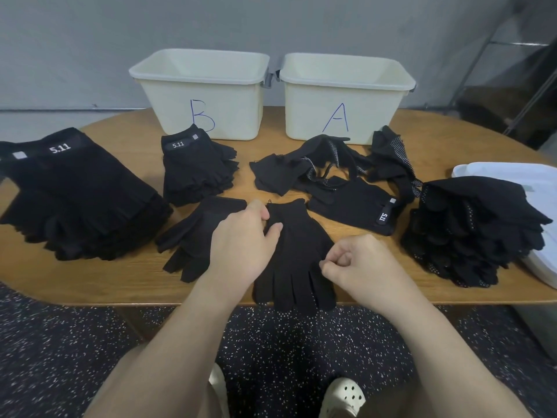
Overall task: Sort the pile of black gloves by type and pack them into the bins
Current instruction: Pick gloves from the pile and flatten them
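Sorting is under way; packing has not begun, by my reading. I have one full-finger knit glove (294, 254) laid flat at the near table edge, at 6 o'clock, its fingers pointing toward me and overhanging the edge slightly. My left hand (244, 245) pinches its cuff side between thumb and fingers. My right hand (358, 263) is curled tight, pinching the glove's right edge near the thumb. I judge I am straightening it before assigning it to a stack.

A second plain glove (200, 236) lies just beside it at 8 o'clock, partly under my left wrist. The unsorted pile (325, 167), a tangle that includes dotted-palm gloves, sits at 12 o'clock, with one 5.11 glove (358, 209) at 1 o'clock.

Sorted stacks: a large 5.11 stack (75, 194) at 9 o'clock, a smaller 5.11 stack (199, 170) at 11 o'clock, a dotted-glove stack (476, 230) at 3 o'clock.

Containers: bin B (202, 95) at 11 o'clock and bin A (343, 98) at 1 o'clock stand side by side at the far edge. No gloves show in what I can see of their interiors; the bottoms are hidden.

Next move: lift this glove clear and place it with its own type, keeping it flat.
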Demonstrator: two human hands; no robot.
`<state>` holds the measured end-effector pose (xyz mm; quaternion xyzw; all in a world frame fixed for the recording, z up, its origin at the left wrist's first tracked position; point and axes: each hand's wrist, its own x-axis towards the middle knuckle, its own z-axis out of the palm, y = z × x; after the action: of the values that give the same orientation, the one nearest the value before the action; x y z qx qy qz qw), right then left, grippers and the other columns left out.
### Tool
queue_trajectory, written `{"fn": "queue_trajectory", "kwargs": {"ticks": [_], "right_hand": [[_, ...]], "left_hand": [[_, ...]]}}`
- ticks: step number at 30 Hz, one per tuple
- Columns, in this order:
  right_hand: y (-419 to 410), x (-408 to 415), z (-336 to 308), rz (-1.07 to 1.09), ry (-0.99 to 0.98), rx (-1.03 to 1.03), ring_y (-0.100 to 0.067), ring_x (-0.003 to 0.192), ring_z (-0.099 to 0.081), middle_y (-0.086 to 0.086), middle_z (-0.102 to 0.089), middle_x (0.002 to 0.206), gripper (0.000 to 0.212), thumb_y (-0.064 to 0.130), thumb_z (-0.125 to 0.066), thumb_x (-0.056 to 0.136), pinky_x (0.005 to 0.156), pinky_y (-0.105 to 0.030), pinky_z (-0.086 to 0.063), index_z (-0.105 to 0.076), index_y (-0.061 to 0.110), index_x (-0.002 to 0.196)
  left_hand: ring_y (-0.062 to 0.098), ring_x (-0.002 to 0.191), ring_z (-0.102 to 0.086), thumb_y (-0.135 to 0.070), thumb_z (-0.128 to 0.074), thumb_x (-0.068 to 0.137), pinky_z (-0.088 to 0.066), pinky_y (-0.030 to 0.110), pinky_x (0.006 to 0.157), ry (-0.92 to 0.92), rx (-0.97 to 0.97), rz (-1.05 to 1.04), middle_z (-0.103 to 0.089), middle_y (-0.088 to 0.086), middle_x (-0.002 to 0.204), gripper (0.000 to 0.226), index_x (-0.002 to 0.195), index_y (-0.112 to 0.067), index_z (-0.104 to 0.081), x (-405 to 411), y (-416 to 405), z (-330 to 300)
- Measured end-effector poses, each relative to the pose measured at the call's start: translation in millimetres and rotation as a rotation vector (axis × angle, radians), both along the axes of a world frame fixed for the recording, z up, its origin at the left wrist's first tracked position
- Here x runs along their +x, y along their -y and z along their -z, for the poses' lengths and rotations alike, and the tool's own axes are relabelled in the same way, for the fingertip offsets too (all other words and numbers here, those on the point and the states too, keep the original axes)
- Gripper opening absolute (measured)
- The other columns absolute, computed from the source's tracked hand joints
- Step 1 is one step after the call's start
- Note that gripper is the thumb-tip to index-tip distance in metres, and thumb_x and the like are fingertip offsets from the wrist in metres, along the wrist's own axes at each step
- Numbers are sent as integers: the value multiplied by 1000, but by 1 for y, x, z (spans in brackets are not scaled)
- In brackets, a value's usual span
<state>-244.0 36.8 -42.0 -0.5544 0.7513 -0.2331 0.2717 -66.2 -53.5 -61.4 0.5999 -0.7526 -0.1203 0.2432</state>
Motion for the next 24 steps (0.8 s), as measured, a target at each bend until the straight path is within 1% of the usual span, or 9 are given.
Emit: {"fn": "queue_trajectory", "kwargs": {"ticks": [4, 9, 11, 14, 16, 17, 19, 22, 24], "right_hand": [[1, 2, 1, 5, -87, -10, -1, 61, -60, 10, -65, 57, 22, 30, -75, 87, 58, -26, -48, -68, 27, 67], [1, 2, 3, -6, -97, -23, -3, 53, -54, 19, -59, 50, 23, 31, -74, 89, 55, -28, -45, -65, 27, 68], [0, 3, 2, 5, -129, -119, -4, 51, -54, 21, -59, 52, 24, 31, -75, 89, 58, -32, -51, -62, 28, 68], [-2, 9, 1, -12, -190, -327, -6, 56, -54, 15, -56, 55, 23, 33, -76, 87, 62, -34, -53, -58, 31, 72], [-3, 16, -1, -82, -182, -410, -5, 73, -57, 16, -57, 72, 10, 38, -72, 87, 71, -36, -53, -64, 32, 86], [-3, 20, -2, -130, -192, -411, -5, 88, -57, 17, -59, 88, 15, 41, -68, 88, 81, -35, -52, -67, 30, 98], [-2, 28, 2, -229, -254, -361, -11, 120, -50, 11, -56, 124, 43, 48, -57, 92, 104, -34, -45, -64, 22, 126], [0, 39, 7, -276, -369, -175, -13, 153, -18, 4, -26, 164, 69, 57, -40, 103, 124, -32, -18, -31, 18, 159], [2, 41, 11, -304, -415, -75, -13, 158, 1, 3, -5, 172, 74, 59, -29, 105, 126, -31, -1, -11, 18, 164]], "left_hand": [[10, 76, -56, -45, -63, 99, -38, 23, 71, -16, 17, 6, -63, -9, 82, 30, 118, -22, -61, 2, 0, 0], [10, 86, -61, -45, -67, 96, -43, 24, 80, -116, 176, 80, -63, -14, 88, 39, 128, -24, -59, 15, -2, -7], [8, 86, -62, -40, -71, 94, -48, 27, 85, -176, 247, 143, -61, -15, 92, 44, 132, -24, -56, 23, -4, -9], [4, 79, -63, -32, -76, 91, -49, 20, 84, -212, 263, 213, -60, -13, 96, 49, 135, -24, -54, 32, -9, -9], [4, 77, -63, -31, -77, 91, -48, 16, 80, -197, 224, 236, -59, -14, 99, 51, 135, -25, -54, 34, -14, -9], [4, 77, -62, -31, -77, 91, -48, 17, 80, -179, 201, 247, -58, -14, 102, 51, 136, -25, -54, 34, -16, -8], [4, 76, -60, -32, -75, 91, -50, 22, 85, -136, 159, 268, -53, -14, 108, 50, 136, -26, -54, 33, -20, -7], [0, 77, -52, -36, -73, 91, -51, 28, 87, -100, 123, 274, -47, -18, 103, 47, 134, -26, -57, 34, -21, -5], [0, 76, -50, -40, -72, 91, -52, 30, 84, -72, 99, 261, -47, -18, 101, 44, 131, -27, -60, 37, -19, -4]]}}
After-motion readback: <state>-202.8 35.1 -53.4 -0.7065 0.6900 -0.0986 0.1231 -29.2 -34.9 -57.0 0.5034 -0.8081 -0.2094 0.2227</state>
